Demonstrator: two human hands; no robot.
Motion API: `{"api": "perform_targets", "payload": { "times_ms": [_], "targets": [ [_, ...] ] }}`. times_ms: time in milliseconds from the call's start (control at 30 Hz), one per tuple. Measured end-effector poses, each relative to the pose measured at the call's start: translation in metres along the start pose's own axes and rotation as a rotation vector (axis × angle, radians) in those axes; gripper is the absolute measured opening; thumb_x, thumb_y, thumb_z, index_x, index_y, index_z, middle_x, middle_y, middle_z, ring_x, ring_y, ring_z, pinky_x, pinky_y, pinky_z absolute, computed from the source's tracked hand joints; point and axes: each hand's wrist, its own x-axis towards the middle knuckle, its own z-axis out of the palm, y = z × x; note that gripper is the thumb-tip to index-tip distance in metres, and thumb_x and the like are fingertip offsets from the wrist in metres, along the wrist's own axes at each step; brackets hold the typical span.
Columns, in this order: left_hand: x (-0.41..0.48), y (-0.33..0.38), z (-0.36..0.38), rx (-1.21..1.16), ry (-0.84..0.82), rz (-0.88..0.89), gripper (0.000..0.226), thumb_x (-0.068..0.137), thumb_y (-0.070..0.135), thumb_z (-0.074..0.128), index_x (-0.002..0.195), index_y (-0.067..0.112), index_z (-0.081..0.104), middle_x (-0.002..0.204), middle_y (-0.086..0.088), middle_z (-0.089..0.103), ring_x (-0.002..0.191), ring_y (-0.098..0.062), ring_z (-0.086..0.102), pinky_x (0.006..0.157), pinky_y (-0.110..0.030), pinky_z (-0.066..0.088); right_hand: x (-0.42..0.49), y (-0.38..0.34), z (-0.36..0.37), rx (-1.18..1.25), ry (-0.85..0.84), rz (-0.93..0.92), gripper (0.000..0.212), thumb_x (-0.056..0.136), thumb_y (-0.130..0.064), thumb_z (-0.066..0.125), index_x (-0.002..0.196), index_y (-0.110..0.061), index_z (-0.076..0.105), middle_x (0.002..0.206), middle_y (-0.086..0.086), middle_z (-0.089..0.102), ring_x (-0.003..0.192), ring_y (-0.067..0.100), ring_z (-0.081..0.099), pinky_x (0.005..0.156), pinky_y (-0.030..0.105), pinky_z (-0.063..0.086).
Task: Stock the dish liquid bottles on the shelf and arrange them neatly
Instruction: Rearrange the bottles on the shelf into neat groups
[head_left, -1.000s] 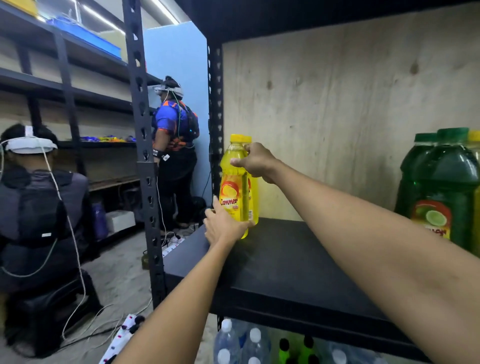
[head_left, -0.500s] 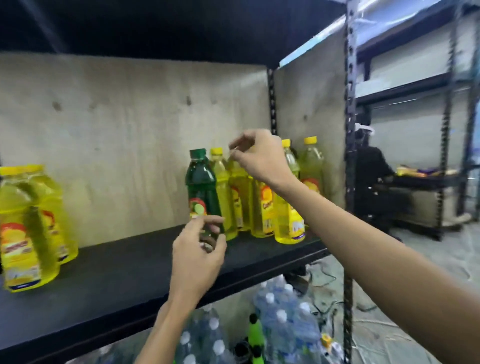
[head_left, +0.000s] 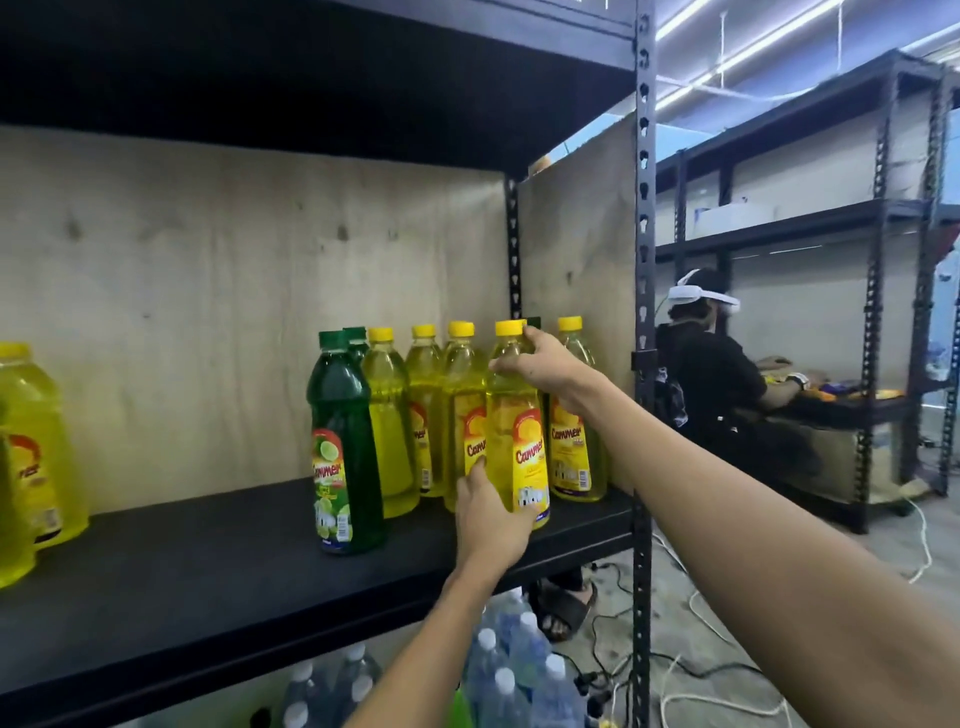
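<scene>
A front yellow dish liquid bottle (head_left: 519, 447) stands near the right end of the black shelf (head_left: 218, 561). My right hand (head_left: 545, 364) grips its neck just under the yellow cap, and my left hand (head_left: 488, 514) wraps its base. Behind it stand several more yellow bottles (head_left: 389, 426) in a cluster. A green lime bottle (head_left: 340, 457) stands at the cluster's left front, with a second green one behind it. Two larger yellow bottles (head_left: 36, 457) stand at the shelf's far left.
Plywood panels back the shelf and close its right side. A perforated black upright (head_left: 644, 312) marks the right front corner. Water bottles (head_left: 509, 675) are packed below. Cables lie on the floor. A person with a white headset (head_left: 711, 364) works at another rack to the right.
The view swung from the shelf's left end to its right end. Both hands left the yellow bottle at the left and now hold the front yellow bottle in the right cluster.
</scene>
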Motion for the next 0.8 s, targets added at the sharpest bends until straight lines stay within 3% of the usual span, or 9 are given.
{"api": "perform_targets", "payload": {
  "times_ms": [133,233,433,500,600,733,800],
  "targets": [
    [-0.007,0.000,0.009,-0.002,0.022,0.054,0.103,0.079,0.036,0.080,0.156,0.020,0.013,0.154,-0.002,0.031,0.142,-0.022,0.034,0.116,-0.040,0.035,-0.016,-0.004,-0.001,-0.140,0.059,-0.046,0.091,0.070,-0.041,0.089,0.145,-0.008,0.049,0.132,0.007,0.066,0.122,0.026,0.062,0.101,0.039,0.053],
    [-0.018,0.009,0.016,-0.045,0.060,0.068,0.110,0.077,0.043,0.079,0.157,0.017,0.007,0.154,-0.003,0.029,0.142,-0.023,0.034,0.114,-0.037,0.035,-0.045,-0.014,0.009,-0.310,0.158,-0.196,0.064,0.070,-0.047,0.087,0.120,-0.015,0.064,0.102,-0.006,0.069,0.103,0.019,0.066,0.085,0.035,0.054],
    [-0.049,0.028,-0.008,-0.211,0.204,0.038,0.111,0.072,0.043,0.085,0.152,0.006,0.017,0.150,-0.010,0.038,0.137,-0.028,0.042,0.111,-0.037,0.039,-0.105,-0.056,0.054,-0.504,0.246,-0.362,0.049,0.071,-0.052,0.084,0.105,-0.021,0.071,0.104,0.001,0.073,0.102,0.023,0.067,0.086,0.037,0.053],
    [-0.062,0.027,-0.031,-0.226,0.277,0.055,0.116,0.069,0.048,0.085,0.152,0.007,0.016,0.150,-0.010,0.034,0.136,-0.027,0.042,0.111,-0.038,0.039,-0.118,-0.076,0.067,-0.451,0.251,-0.373,0.046,0.070,-0.054,0.084,0.100,-0.021,0.072,0.096,-0.001,0.074,0.096,0.021,0.068,0.087,0.040,0.056],
    [-0.072,0.012,-0.088,-0.151,0.428,0.059,0.114,0.069,0.056,0.081,0.151,0.008,0.017,0.144,-0.005,0.025,0.128,-0.029,0.044,0.105,-0.034,0.040,-0.128,-0.116,0.098,-0.335,0.225,-0.389,0.047,0.068,-0.055,0.084,0.096,-0.020,0.073,0.088,-0.003,0.075,0.088,0.017,0.070,0.082,0.034,0.057],
    [-0.070,-0.036,-0.193,0.007,0.531,0.034,0.108,0.073,0.055,0.080,0.149,0.012,0.017,0.142,-0.004,0.020,0.128,-0.030,0.043,0.107,-0.034,0.038,-0.129,-0.167,0.169,-0.122,0.073,-0.395,0.034,0.069,-0.050,0.086,0.078,-0.027,0.064,0.072,-0.017,0.063,0.068,0.000,0.059,0.065,0.022,0.045],
    [-0.067,-0.068,-0.250,0.072,0.569,0.001,0.109,0.074,0.052,0.080,0.150,0.008,0.015,0.145,-0.011,0.020,0.133,-0.033,0.040,0.110,-0.036,0.034,-0.125,-0.189,0.220,-0.018,-0.026,-0.397,0.030,0.070,-0.045,0.088,0.076,-0.027,0.065,0.073,-0.016,0.065,0.068,-0.002,0.060,0.060,0.015,0.046]
  ]
}}
